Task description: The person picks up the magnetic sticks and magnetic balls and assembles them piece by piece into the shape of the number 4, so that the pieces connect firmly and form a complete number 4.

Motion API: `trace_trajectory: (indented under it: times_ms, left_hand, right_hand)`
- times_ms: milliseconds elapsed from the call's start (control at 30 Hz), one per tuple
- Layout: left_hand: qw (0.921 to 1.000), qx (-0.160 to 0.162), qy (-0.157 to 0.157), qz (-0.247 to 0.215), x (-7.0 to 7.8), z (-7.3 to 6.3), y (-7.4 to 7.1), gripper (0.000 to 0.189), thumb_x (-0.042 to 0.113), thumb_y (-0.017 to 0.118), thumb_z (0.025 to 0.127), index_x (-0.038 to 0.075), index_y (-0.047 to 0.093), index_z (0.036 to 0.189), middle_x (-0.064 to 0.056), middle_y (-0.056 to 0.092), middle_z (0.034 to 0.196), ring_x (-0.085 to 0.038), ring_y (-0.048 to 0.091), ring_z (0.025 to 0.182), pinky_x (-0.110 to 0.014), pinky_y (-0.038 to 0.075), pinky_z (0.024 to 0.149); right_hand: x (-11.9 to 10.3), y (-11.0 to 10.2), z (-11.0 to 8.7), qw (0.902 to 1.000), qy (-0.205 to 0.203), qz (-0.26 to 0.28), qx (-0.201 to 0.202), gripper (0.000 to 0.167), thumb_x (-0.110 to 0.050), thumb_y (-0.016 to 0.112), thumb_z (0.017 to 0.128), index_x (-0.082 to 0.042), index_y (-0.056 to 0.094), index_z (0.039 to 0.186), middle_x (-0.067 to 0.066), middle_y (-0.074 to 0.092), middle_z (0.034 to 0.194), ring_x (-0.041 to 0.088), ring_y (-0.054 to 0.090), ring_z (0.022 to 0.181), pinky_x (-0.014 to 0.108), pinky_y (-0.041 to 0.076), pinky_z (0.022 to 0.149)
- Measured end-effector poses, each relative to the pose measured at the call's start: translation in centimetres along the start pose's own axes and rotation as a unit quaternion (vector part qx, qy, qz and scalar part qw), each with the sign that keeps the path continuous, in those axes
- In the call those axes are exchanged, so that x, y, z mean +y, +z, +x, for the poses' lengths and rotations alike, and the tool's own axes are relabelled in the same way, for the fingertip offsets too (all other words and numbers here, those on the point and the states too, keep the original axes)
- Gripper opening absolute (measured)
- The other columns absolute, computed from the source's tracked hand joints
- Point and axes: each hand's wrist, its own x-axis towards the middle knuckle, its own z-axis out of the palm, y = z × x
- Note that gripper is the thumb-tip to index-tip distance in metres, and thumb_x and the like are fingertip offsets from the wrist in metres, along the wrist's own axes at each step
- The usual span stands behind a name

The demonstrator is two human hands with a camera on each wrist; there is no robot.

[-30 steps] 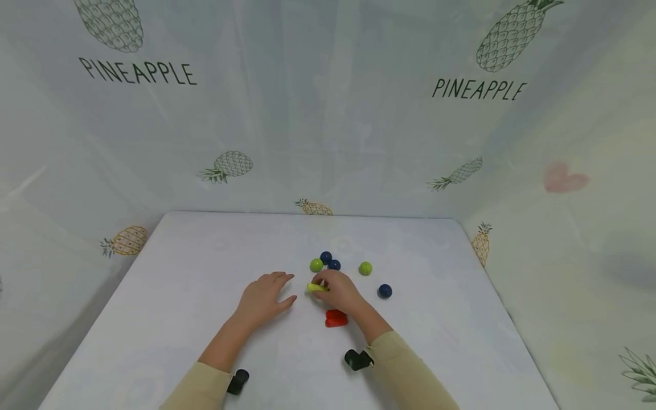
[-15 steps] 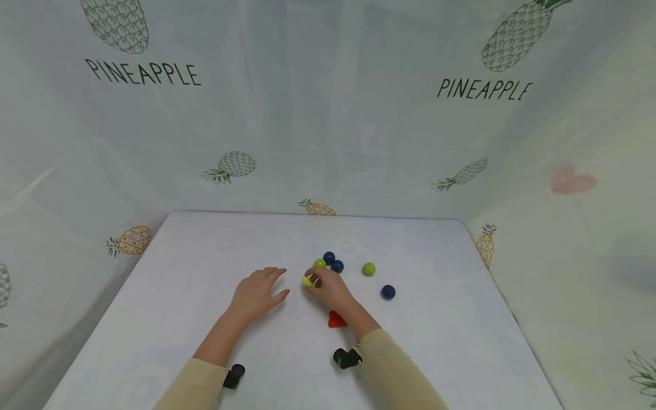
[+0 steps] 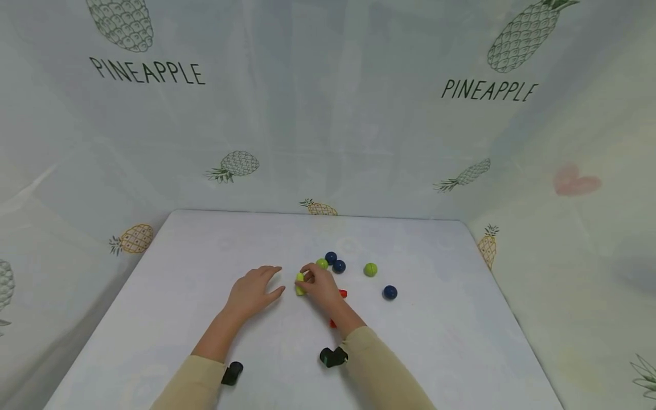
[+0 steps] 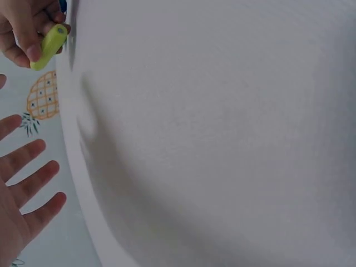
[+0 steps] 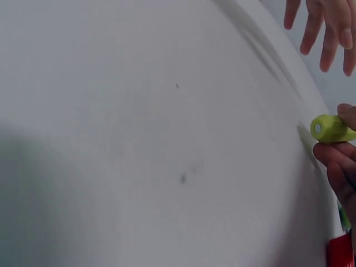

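My right hand [image 3: 323, 287] pinches a short yellow-green toy piece [image 3: 300, 284] between thumb and fingers. A small pale dot marks the end of that yellow-green piece [image 5: 328, 129] in the right wrist view. To its left, my left hand [image 3: 251, 293] holds nothing, fingers spread apart and facing the piece. The fingers of the left hand [image 4: 28, 189] also show extended in the left wrist view. Partly hidden by my right hand and forearm, one red piece [image 3: 343, 294] and another bit of red [image 3: 333, 324] peek out on the white table [image 3: 441, 341].
Beyond my right hand a green ball [image 3: 322, 263] sits with two dark blue balls [image 3: 331, 258]. Farther right lie another green ball [image 3: 370, 269] and a dark blue ball [image 3: 390, 292]. A pineapple-print cloth [image 3: 328, 114] hangs behind the table.
My right hand has moved left with the yellow-green piece, which has turned from lying sideways to pointing up the view. My left hand has drifted slightly left. A red piece beside the right hand now shows.
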Motion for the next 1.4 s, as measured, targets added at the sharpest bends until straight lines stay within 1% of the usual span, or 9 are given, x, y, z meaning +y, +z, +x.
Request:
trace_trajectory:
  times_ms: [100,333,467,667,1000,1267,1400]
  left_hand:
    - [1.0000,-0.001,-0.005,-0.002,-0.2,-0.2,0.0,0.054,0.042,0.065,0.091,0.012,0.056,0.136,-0.010,0.058,0.132,-0.033,0.055,0.119,-0.052,0.047,0.090]
    - [0.9999,0.000,-0.016,-0.003,-0.9,-0.5,0.2,0.055,0.042,0.065,0.091,0.012,0.056,0.136,-0.010,0.057,0.133,-0.033,0.054,0.120,-0.052,0.045,0.093]
    - [0.9997,0.005,-0.020,-0.010,-1.3,-0.6,0.2,0.055,0.042,0.065,0.090,0.011,0.056,0.136,-0.010,0.057,0.133,-0.033,0.054,0.120,-0.052,0.044,0.093]
    - [0.9996,0.005,-0.024,-0.011,-1.6,-0.8,0.1,0.055,0.042,0.065,0.091,0.011,0.056,0.136,-0.011,0.057,0.133,-0.034,0.054,0.120,-0.052,0.044,0.094]
    - [0.9993,0.009,-0.033,-0.011,-1.8,-1.0,-0.1,0.056,0.042,0.065,0.091,0.011,0.056,0.136,-0.012,0.057,0.132,-0.035,0.054,0.119,-0.052,0.044,0.094]
    - [0.9992,0.007,-0.037,-0.012,-1.6,-1.1,-0.4,0.055,0.041,0.064,0.091,0.010,0.055,0.136,-0.013,0.057,0.133,-0.035,0.053,0.120,-0.053,0.043,0.095]
    - [0.9994,0.009,-0.032,-0.012,-1.4,-1.0,-0.6,0.055,0.041,0.064,0.092,0.010,0.055,0.136,-0.013,0.057,0.133,-0.035,0.053,0.120,-0.052,0.044,0.095]
  right_hand:
    - [-0.2,0.5,0.2,0.9999,0.008,0.011,0.006,0.027,-0.020,0.078,0.085,-0.009,0.063,0.105,-0.004,0.060,0.080,0.009,0.057,0.070,0.023,0.049,0.063]
    - [-0.4,1.3,0.6,0.9990,0.032,-0.010,0.030,0.027,-0.020,0.079,0.084,-0.011,0.063,0.104,-0.005,0.058,0.080,0.009,0.054,0.068,0.021,0.048,0.061]
    - [-0.4,1.6,0.9,0.9983,0.044,-0.017,0.033,0.028,-0.020,0.079,0.083,-0.010,0.063,0.103,-0.004,0.057,0.078,0.010,0.053,0.066,0.021,0.047,0.059]
    - [-0.8,1.8,1.2,0.9963,0.072,-0.038,0.027,0.028,-0.023,0.079,0.084,-0.010,0.062,0.101,-0.002,0.054,0.074,0.011,0.050,0.064,0.021,0.044,0.056]
    - [-1.3,2.0,1.7,0.9942,0.081,-0.068,0.019,0.027,-0.025,0.079,0.084,-0.009,0.063,0.098,-0.002,0.053,0.073,0.011,0.049,0.065,0.021,0.043,0.056]
    - [-1.7,1.8,1.7,0.9941,0.088,-0.064,0.012,0.027,-0.024,0.079,0.083,-0.006,0.064,0.097,-0.001,0.054,0.073,0.012,0.051,0.065,0.023,0.045,0.058]
    - [-1.7,1.7,1.7,0.9942,0.089,-0.059,0.012,0.028,-0.024,0.079,0.084,-0.006,0.064,0.099,-0.001,0.055,0.074,0.013,0.051,0.065,0.024,0.045,0.059]
